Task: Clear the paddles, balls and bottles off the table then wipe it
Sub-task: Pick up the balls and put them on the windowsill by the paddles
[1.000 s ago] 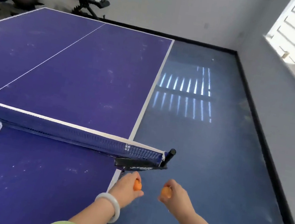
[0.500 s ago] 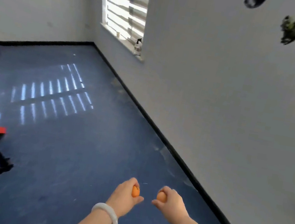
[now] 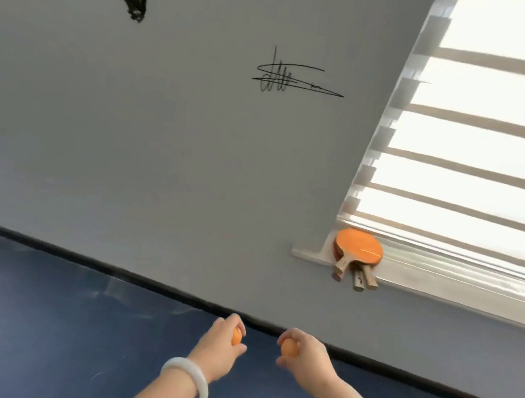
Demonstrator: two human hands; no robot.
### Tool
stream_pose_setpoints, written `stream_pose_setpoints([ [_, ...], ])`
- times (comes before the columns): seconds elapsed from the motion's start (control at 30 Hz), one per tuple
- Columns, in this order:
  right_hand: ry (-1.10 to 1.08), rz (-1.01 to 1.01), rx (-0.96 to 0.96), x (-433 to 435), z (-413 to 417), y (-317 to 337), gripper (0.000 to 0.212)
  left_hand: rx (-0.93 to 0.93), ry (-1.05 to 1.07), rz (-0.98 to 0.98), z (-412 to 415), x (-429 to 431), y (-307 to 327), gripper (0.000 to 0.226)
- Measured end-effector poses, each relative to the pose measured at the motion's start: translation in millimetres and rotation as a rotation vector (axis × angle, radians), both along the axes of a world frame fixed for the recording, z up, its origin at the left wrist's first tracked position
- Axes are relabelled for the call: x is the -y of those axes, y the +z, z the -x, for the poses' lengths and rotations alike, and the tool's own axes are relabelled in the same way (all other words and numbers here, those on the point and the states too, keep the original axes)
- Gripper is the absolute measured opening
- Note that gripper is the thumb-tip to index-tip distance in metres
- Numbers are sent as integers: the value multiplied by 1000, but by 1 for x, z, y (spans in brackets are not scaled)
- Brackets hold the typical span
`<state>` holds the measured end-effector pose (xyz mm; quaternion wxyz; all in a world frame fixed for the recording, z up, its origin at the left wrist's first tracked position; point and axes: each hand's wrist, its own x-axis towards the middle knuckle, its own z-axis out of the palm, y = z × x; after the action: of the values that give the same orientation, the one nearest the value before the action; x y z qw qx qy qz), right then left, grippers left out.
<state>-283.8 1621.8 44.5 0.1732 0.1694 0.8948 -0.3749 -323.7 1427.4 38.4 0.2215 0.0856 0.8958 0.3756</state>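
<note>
Two balls in hand, the windowsill ahead

The left hand (image 3: 223, 343) has its fingers curled round an orange ball (image 3: 236, 337), and the right hand (image 3: 309, 359) grips a second ball (image 3: 290, 348), both held low over the blue floor. The stacked paddles (image 3: 358, 249) lie on the windowsill (image 3: 307, 254), up to the right. The balls are probably best nestled against the paddles or the wall, then released gently so neither rolls off.

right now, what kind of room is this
Probably a table tennis or sports room: paddles stacked on the windowsill, the left hand holding one orange ball, the right hand holding a second ball, and blue sports flooring.
</note>
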Motion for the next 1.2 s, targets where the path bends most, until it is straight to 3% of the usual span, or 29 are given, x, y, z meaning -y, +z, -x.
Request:
stream_pose_setpoints([
  [0.43,-323,4,50,-156,96,-15,31,47,-315,1,154,-181,-18,10],
  [0.63,-366,48,101,-209,130,-30,30,98,-300,1,196,-244,-26,12],
  [0.9,-230,40,96,-304,224,-42,35,195,-64,-47,257,-339,-43,29],
  [1.2,10,44,131,-372,310,-65,36,295,482,-219,310,-418,-49,26],
])
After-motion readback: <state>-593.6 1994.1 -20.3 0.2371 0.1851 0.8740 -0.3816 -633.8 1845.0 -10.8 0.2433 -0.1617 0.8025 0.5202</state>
